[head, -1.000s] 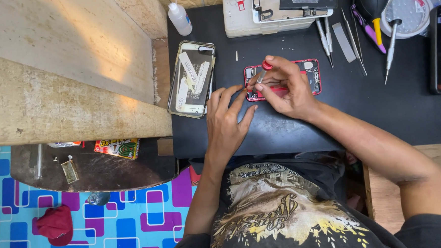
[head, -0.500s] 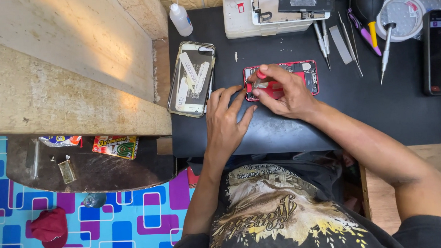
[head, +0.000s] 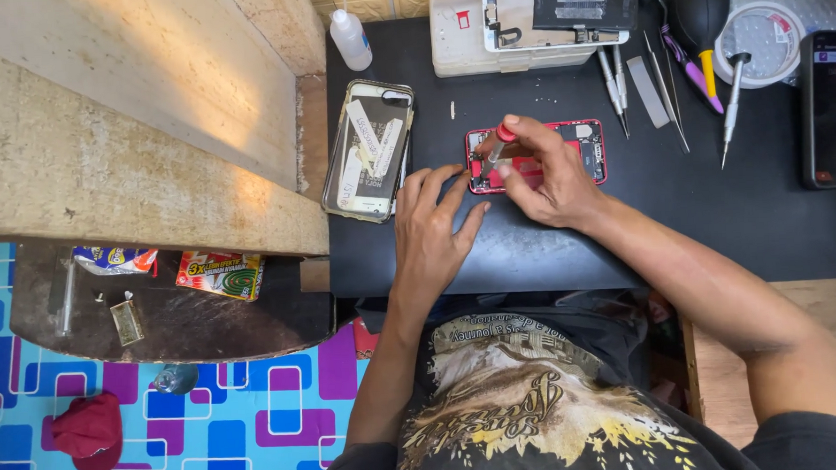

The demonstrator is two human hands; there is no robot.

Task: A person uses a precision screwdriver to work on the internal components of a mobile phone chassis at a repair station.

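An opened red phone body [head: 583,151] lies on the black work mat [head: 718,222], its insides facing up. My right hand [head: 542,178] is over its left half, fingers closed on a small red-capped screwdriver [head: 500,139] pointed down into the phone. My left hand [head: 434,227] rests flat on the mat just left of the phone, fingertips touching its lower left edge, holding nothing.
A clear phone case with strips [head: 367,149] lies left of the phone. Tweezers and screwdrivers [head: 661,88], a black blower [head: 701,11], a tape roll [head: 757,37] and a dark phone [head: 831,109] sit to the right. A white bottle [head: 349,37] and parts box [head: 484,35] stand behind.
My hands stay on the red phone; the right hand's fingers shift slightly on the screwdriver. The view has drifted a little.
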